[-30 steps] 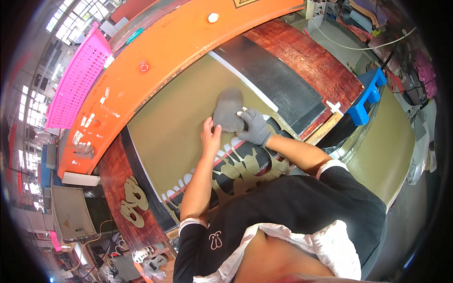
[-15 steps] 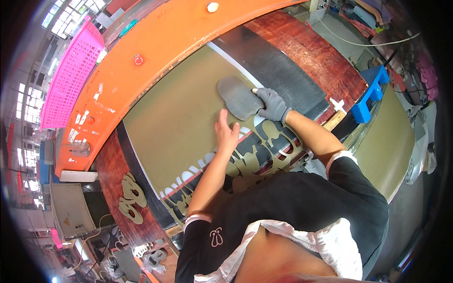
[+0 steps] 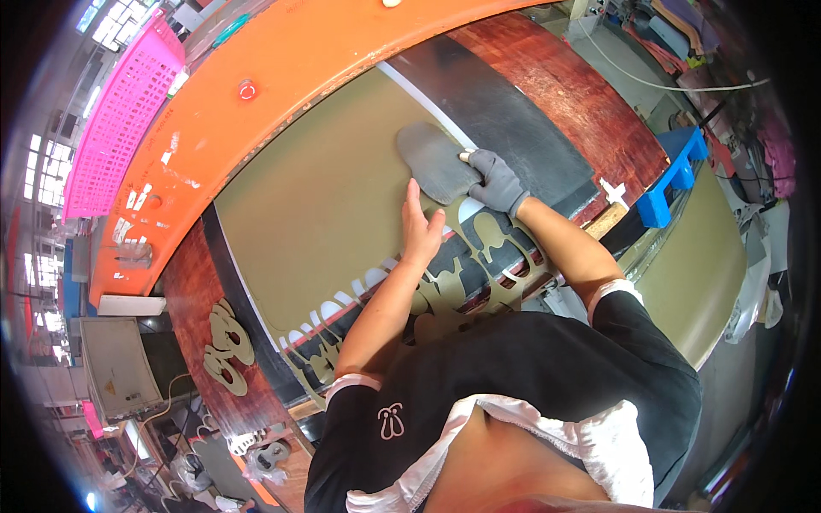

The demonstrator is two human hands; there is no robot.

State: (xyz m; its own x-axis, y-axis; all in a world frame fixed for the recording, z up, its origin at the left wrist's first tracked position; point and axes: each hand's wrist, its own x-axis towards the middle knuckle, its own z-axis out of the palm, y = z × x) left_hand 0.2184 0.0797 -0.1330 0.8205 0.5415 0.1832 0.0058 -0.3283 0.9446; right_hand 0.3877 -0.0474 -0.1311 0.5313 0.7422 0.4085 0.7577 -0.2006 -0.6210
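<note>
A grey, sole-shaped cutting die [image 3: 434,162] lies on the olive sheet [image 3: 316,205], close to its right border. My right hand [image 3: 499,182], in a grey glove with a pale fingertip bared, grips the die's right edge. Bare and with thumb and fingers apart, my left hand [image 3: 421,227] is at the die's near left edge; its fingertips look to be at the rim, though whether they press on it I cannot tell. Along the sheet's near side hangs a web of olive offcut [image 3: 445,282] with rounded holes.
An orange press beam [image 3: 282,85] with a red button [image 3: 247,90] arches across the far side. Cut olive pieces [image 3: 227,346] lie on the reddish board at the left. A pink basket [image 3: 124,120] stands far left, a blue plastic piece [image 3: 676,175] at the right.
The whole view has shifted slightly. My left hand has moved a little right and up along the die, its fingers nearer the rim. My right hand keeps its grip on the die.
</note>
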